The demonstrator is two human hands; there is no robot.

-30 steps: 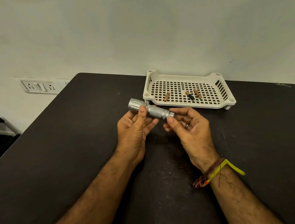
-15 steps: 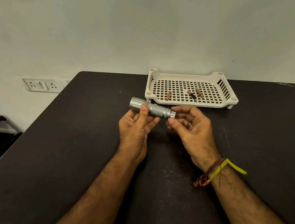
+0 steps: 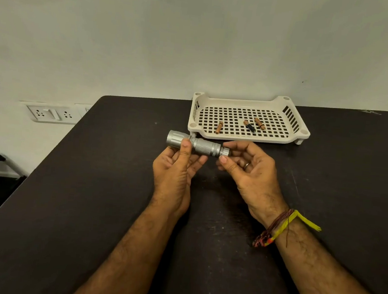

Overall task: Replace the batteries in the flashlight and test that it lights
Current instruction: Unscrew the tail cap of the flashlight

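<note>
A dark table (image 3: 90,196) is seen, scuffed in places. A cream perforated tray (image 3: 292,138) is set on it near the far edge.

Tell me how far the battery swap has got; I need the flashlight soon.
Early. The flashlight looks closed: left hand grips its body, right hand pinches the tail cap. Three batteries lie in the tray. Opening, swapping, closing and testing remain.
</note>
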